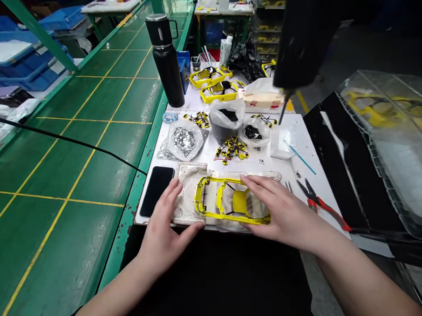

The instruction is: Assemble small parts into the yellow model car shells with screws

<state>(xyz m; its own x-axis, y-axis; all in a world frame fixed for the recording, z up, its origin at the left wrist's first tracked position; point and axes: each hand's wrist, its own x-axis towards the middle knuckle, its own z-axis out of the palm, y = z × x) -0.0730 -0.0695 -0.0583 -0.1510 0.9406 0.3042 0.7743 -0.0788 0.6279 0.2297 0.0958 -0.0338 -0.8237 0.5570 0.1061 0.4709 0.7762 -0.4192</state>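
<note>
A yellow toy car body shell (220,199) lies in a pale, worn holding block (185,212) at the front of the white worktable. My right hand (279,206) is closed round the shell's right end, thumb on the near side and fingers on the far side. My left hand (165,220) rests at the block's left end, thumb and fingers spread apart, with nothing between them. Left of the block lies a black phone (157,190). Behind the shell sit a pile of small yellow-and-black parts (231,148) and a bag of silvery pieces (185,141).
An upright screwdriver tip (284,106) hangs above the table's right side. Red-handled pliers (325,206) lie at the right edge. A black bottle (166,62), a lined grey tub (223,127) and more yellow shells (222,90) stand farther back. A green conveyor (74,150) runs along the left.
</note>
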